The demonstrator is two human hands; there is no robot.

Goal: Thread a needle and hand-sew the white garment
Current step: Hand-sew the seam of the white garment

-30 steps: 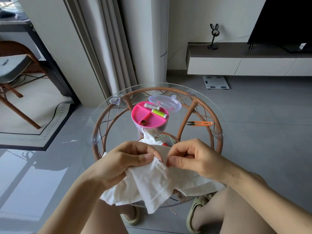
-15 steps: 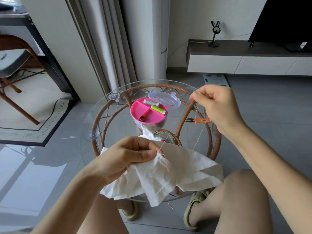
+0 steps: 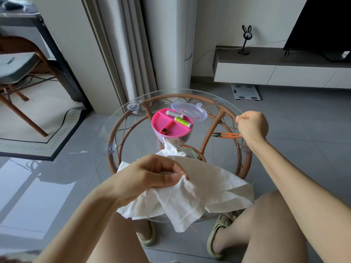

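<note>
— What are the fingers doing?
— The left hand [image 3: 152, 175] has its fingers [image 3: 171, 176] curled tight, pinching a seam of the white garment [image 3: 209, 186], on the person's side of the pink box [image 3: 171, 124]. Right of the box, the right hand [image 3: 251, 127] has closed fingers [image 3: 241, 121] pinching a barely visible needle [image 3: 239, 116].
— And the box?
— It's open on the table [image 3: 121, 118] and holds a white spool [image 3: 174, 113], a green spool [image 3: 183, 122] and a brown ring [image 3: 164, 131]. The clear lid [image 3: 190, 111] lies behind it.

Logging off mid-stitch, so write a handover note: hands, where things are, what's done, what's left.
Left hand pinches the garment at its seam, at the table's near edge.
Right hand is raised to the right, pinching what looks like the needle; thread barely shows.
Snips lie on the table near it; box open, two spools inside.
Done: needle apparently threaded, stitching begun. Left: finish seam, knot, cut.
</note>
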